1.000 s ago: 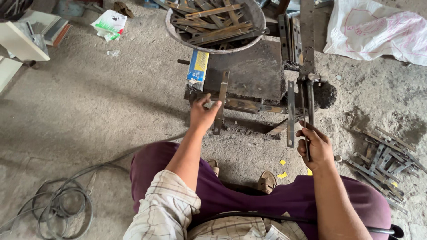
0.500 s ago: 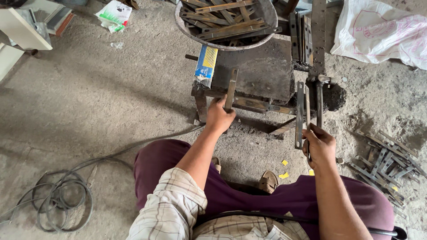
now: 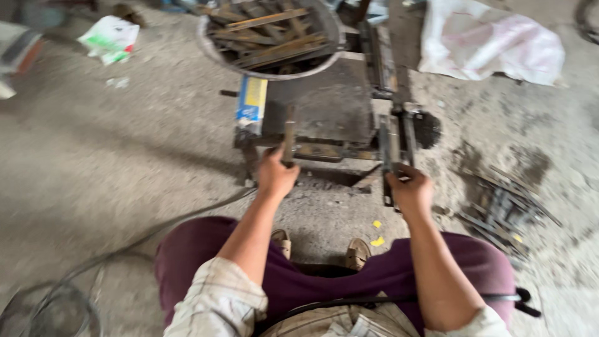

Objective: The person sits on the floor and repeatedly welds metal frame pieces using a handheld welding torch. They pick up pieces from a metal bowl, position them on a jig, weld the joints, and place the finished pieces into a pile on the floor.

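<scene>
Seated low, a worker's left hand [image 3: 276, 175] grips an upright metal bar [image 3: 289, 140] at the low steel table's [image 3: 331, 106] near edge while the right hand [image 3: 410, 190] closes on flat strips [image 3: 393, 146] at its right corner, steadying both.

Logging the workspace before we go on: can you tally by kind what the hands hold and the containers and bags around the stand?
Metal pieces in hand: 2, short bar in left hand, long strip in right hand
Round basins of scrap: 1
Blue-and-yellow boxes: 1
White sacks: 1
Total: 5

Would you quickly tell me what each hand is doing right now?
Left hand: closed around a short metal bar.
Right hand: closed on the long metal strips.
</scene>
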